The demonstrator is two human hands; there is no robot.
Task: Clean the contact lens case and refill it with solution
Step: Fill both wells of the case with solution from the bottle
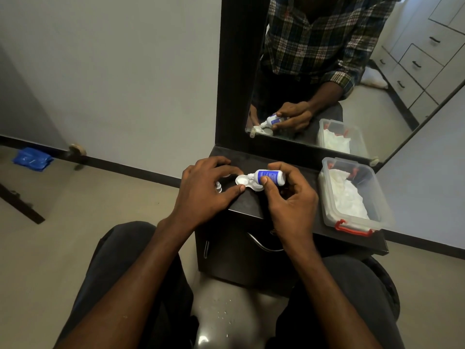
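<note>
A white contact lens case (pixel 243 181) lies open on the dark counter (pixel 251 202). My right hand (pixel 289 197) grips a small solution bottle (pixel 270 177) with a blue label, tipped sideways so its white nozzle points into the case's left well. My left hand (pixel 203 190) holds the case steady, thumb and fingers at its left edge. Two white caps (pixel 218 187) sit under my left palm, partly hidden.
A clear plastic box (pixel 352 195) with red latches and white tissue stands at the counter's right. A mirror (pixel 352 71) rises behind the counter. A drawer handle (pixel 261 244) sits below the counter's front edge. A blue bag (pixel 31 158) lies on the floor, far left.
</note>
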